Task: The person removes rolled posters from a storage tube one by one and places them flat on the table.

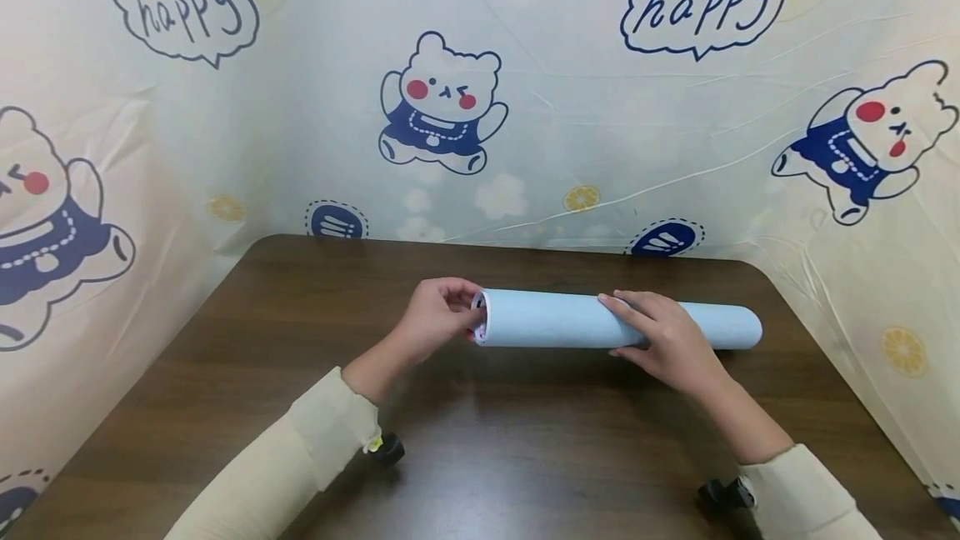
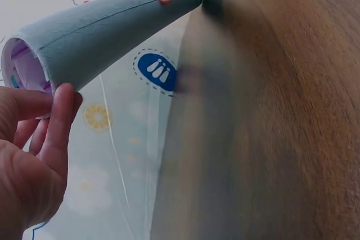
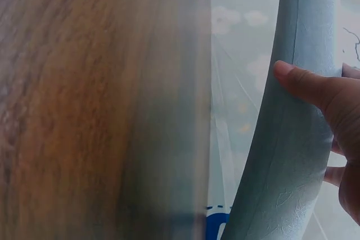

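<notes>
A light blue mat [image 1: 551, 319], rolled into a long tube, lies crosswise between both hands over the brown table. My left hand [image 1: 438, 311] pinches the rim at its left end, with a finger or thumb inside the opening. In the left wrist view, a pale purple inner side [image 2: 31, 71] shows within the roll, and a seam runs along its outside. Right of the tube's middle, my right hand [image 1: 663, 336] grips it from above. The right wrist view has the thumb on the near side of the roll [image 3: 287, 127]; the other fingers are partly hidden behind it.
The wooden table [image 1: 450, 457] has rounded far corners. A printed curtain [image 1: 547, 148] with bears and lettering hangs behind it and along both sides. Small black devices sit at the left cuff [image 1: 388, 450] and right cuff [image 1: 726, 493].
</notes>
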`<state>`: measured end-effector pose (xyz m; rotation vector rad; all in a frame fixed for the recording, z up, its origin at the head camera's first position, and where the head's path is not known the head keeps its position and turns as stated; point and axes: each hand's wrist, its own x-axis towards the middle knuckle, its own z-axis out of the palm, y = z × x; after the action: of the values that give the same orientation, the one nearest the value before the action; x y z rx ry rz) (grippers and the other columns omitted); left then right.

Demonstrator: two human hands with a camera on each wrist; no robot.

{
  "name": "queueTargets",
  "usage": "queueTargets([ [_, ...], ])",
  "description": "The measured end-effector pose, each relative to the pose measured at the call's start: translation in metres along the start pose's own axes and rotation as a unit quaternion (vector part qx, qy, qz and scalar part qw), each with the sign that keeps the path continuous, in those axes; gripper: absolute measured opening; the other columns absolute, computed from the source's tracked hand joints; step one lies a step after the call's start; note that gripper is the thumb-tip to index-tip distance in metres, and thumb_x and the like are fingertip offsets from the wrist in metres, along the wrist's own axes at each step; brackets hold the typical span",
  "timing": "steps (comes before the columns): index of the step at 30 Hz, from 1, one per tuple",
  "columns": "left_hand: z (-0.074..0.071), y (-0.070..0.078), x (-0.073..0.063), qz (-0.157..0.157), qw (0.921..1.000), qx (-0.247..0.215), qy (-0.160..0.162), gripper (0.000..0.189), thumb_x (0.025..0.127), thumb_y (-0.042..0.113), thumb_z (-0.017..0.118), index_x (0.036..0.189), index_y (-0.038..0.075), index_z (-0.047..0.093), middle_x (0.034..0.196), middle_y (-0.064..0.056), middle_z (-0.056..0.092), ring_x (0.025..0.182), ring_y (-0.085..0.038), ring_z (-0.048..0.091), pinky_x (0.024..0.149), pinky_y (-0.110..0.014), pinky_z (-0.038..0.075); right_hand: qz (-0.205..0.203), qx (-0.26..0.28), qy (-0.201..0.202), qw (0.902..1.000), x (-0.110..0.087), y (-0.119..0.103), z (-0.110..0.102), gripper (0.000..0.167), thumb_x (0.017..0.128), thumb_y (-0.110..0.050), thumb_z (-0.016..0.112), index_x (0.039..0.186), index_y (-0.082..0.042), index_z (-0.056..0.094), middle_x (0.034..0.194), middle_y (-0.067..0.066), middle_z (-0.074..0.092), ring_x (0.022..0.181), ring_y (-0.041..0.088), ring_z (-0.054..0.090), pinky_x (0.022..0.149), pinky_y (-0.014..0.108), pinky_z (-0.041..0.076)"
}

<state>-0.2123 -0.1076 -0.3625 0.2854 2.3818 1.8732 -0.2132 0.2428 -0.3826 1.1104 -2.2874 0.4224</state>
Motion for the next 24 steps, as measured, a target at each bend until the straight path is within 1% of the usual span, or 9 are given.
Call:
queueTargets([
  [3,-0.002,-0.002,0.000,0.011,0.9997,0.001,-0.022,0.028,0.085,-0.004,0.072,0.112,0.002,0.071,0.108,-0.014,0.068,0.084,-0.027,0.068,0.072,-0.045,0.058,0.009,-0.005,-0.005,0.9999,-0.004,0.003,0.000,0.091,0.057,-0.015,0.095,0.139,-0.015,0.055,0.124,0.017,0.062,0.107,0.035,0.061,0.088,0.054,0.050],
  [6,-0.004,-0.005,0.000,0.019,0.9987,-0.017,-0.045,0.033,0.087,-0.005,0.069,0.119,0.003,0.069,0.119,-0.015,0.066,0.091,-0.028,0.067,0.075,-0.045,0.057,0.008,-0.014,-0.005,0.9999,-0.006,0.007,0.000,0.091,0.056,-0.015,0.095,0.138,-0.015,0.056,0.124,0.017,0.062,0.107,0.035,0.061,0.088,0.054,0.050],
  [10,-0.007,-0.007,0.000,0.028,0.9971,-0.044,-0.055,0.038,0.088,-0.006,0.066,0.125,0.006,0.067,0.125,-0.014,0.063,0.098,-0.030,0.066,0.077,-0.048,0.056,0.003,-0.022,-0.003,0.9997,-0.007,0.008,-0.001,0.091,0.056,-0.017,0.096,0.138,-0.014,0.056,0.124,0.017,0.062,0.107,0.035,0.061,0.088,0.054,0.050],
  [15,-0.009,-0.010,0.000,0.030,0.9970,-0.049,-0.052,0.037,0.088,-0.006,0.066,0.123,0.006,0.068,0.125,-0.014,0.064,0.101,-0.031,0.066,0.078,-0.049,0.056,0.007,-0.022,-0.004,0.9997,-0.009,0.008,-0.002,0.090,0.057,-0.017,0.096,0.138,-0.014,0.057,0.124,0.017,0.062,0.107,0.035,0.061,0.087,0.054,0.051],
  [18,-0.010,-0.013,0.000,0.023,0.9977,-0.047,-0.044,0.035,0.088,-0.006,0.066,0.121,0.005,0.069,0.123,-0.013,0.065,0.101,-0.031,0.066,0.078,-0.049,0.056,0.009,-0.024,-0.009,0.9996,-0.011,0.008,-0.002,0.089,0.057,-0.017,0.096,0.137,-0.014,0.057,0.123,0.017,0.062,0.106,0.035,0.062,0.086,0.053,0.051],
  [24,-0.021,-0.019,-0.002,0.011,0.9990,-0.038,-0.020,0.033,0.088,-0.007,0.066,0.118,0.005,0.071,0.122,-0.012,0.066,0.100,-0.033,0.065,0.077,-0.049,0.056,0.010,-0.037,-0.012,0.9992,-0.014,0.009,-0.003,0.090,0.055,-0.017,0.096,0.137,-0.015,0.057,0.121,0.017,0.063,0.104,0.035,0.062,0.085,0.053,0.051],
])
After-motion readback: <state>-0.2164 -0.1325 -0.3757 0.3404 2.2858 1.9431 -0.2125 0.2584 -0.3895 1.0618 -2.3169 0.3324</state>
